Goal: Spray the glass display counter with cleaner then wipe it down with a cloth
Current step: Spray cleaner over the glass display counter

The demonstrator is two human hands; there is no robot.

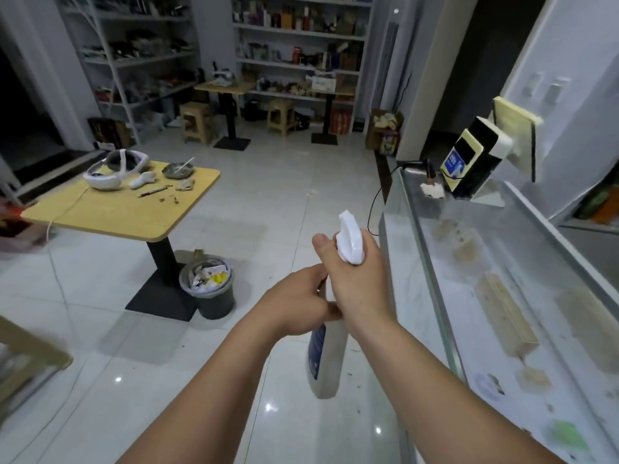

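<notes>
A grey bin (207, 298) stands on the floor by the black foot of the yellow table (127, 209), filled to the rim with crumpled paper and something yellow. On that table sits one metal dish (179, 169) with a thin stick leaning in it. The glass display counter (536, 236) runs along the right; through its top show pale wooden blocks, too blurred to count surely. One crumpled white wad (433, 189) lies on its far end.

The spray bottle (323, 358) – whitish, with a blue label, its fill level hidden – hangs over the floor just left of the counter, apart from the glass. The right hand (356, 283) is wrapped round its neck under the white trigger head (350, 239), thumb raised. The left hand (298, 308) curls against the bottle just below, fingers tucked under the right wrist.

Counted: one bottle, two hands on it, one bin, and two stools (196, 120) by the back shelves.
</notes>
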